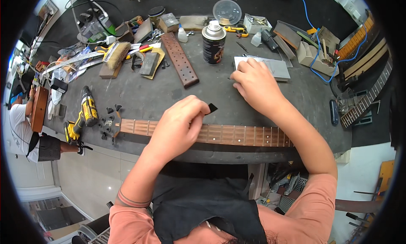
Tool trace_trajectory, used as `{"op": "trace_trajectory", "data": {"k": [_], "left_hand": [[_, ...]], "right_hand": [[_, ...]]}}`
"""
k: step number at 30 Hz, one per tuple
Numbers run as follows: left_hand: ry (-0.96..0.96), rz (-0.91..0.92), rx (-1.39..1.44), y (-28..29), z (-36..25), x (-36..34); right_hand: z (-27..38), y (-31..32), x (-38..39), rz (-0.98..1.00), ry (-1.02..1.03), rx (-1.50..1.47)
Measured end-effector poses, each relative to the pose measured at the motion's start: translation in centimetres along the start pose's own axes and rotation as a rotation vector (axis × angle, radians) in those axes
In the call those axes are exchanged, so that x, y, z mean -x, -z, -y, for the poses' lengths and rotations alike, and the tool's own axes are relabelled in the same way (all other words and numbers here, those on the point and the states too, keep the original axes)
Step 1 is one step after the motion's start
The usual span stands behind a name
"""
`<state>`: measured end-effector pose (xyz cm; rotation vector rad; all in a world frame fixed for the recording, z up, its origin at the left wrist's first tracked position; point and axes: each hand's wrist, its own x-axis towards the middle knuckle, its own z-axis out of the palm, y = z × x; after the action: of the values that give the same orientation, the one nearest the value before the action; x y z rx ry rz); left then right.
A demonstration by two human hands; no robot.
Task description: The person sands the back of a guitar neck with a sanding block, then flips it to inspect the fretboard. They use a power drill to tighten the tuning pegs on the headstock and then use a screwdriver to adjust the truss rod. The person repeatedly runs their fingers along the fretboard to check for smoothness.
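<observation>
My left hand [179,120] is above a guitar neck [228,135], pinching a small flat black piece [213,108] between thumb and fingers. The neck lies along the near edge of the bench, its brown fretboard facing up and its dark headstock [111,125] to the left. Farther out, my right hand [259,85] has its fingers curled together beside a flat grey block [277,69]. A tiny dark bit shows by its fingertips; whether they grip it is unclear. My right forearm passes over the neck's right end.
A spray can [214,43] stands beyond my hands, near a drilled wooden strip [179,60]. At left lie a yellow-black cordless drill [84,113] and a wide brush [114,53]. Another fretted neck [368,96] leans at right. A person [25,121] stands far left.
</observation>
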<state>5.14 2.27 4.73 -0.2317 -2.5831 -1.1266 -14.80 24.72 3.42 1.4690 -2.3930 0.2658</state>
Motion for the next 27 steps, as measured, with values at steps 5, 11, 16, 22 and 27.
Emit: {"op": "trace_trajectory", "data": {"k": [5,11,16,22,27], "left_hand": [[0.117,-0.161,-0.097,2.5,2.6,1.7],[0.351,-0.149,-0.342,6.4,10.8,-3.8],[0.379,-0.007,-0.375,5.8,13.9,-7.1],[0.270,-0.039,-0.520,5.9,16.0,-8.0],[0.323,-0.006,-0.392,9.1,14.2,-7.4]], "right_hand": [[-0.3,-2.7,-2.3,0.103,0.025,0.100],[0.5,-3.5,-3.2,0.064,-0.004,0.150],[3.7,-3.4,-5.0,0.082,-0.019,-0.024],[9.3,-6.3,-12.7,-0.030,0.111,-0.146],[9.7,-7.5,-15.3,0.090,-0.092,-0.193]]}}
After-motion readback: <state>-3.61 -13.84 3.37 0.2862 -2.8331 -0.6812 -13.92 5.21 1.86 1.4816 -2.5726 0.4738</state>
